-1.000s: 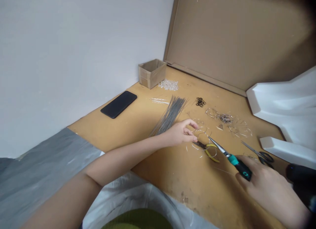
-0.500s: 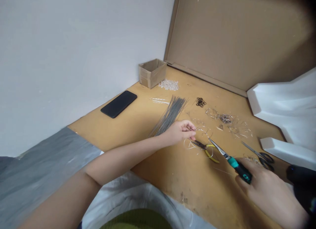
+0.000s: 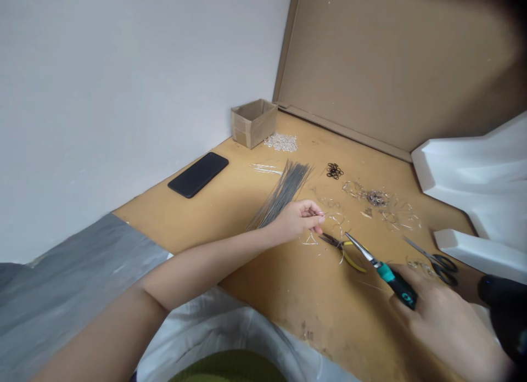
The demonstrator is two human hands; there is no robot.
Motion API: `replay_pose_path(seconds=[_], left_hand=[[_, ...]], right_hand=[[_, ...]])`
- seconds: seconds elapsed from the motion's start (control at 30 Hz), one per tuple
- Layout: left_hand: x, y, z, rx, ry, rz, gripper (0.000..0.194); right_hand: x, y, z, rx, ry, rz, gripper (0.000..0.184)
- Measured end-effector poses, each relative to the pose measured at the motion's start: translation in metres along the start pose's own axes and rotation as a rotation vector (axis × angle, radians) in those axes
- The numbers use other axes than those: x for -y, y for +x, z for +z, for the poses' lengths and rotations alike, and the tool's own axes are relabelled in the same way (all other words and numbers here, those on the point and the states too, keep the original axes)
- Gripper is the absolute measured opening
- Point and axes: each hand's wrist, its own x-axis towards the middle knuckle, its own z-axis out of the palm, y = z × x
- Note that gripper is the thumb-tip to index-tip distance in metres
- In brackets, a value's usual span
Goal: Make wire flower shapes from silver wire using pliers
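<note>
Between thumb and fingers, my left hand pinches a thin bent wire that curves out to the right. My right hand is closed on needle-nose pliers with a teal and black handle; their tips point at the wire, and I cannot tell whether they touch it. Beneath the wire lie yellow-handled pliers on the table. Behind my left hand rests a bundle of straight grey wires. A small bent wire shape lies just below my left fingers.
A cardboard box stands at the back beside a pile of small clear pieces. A black phone lies at left. Black rings, tangled wire pieces and scissors are to the right, near white foam.
The wire in my left hand has turned, and its curved end now hangs lower over the yellow-handled pliers. Both hands have shifted only slightly.
</note>
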Motion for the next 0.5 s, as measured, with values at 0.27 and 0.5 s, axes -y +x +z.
replay_pose_path(seconds=[0.27, 0.5], left_hand=[[-0.006, -0.002, 0.003, -0.001, -0.060, -0.073, 0.021], [-0.012, -0.002, 0.001, 0.041, -0.224, -0.228, 0.024]], right_hand=[[-0.013, 0.001, 0.014, 0.035, 0.109, 0.001, 0.038], [-0.024, -0.001, 0.025, 0.082, 0.123, 0.050, 0.040]])
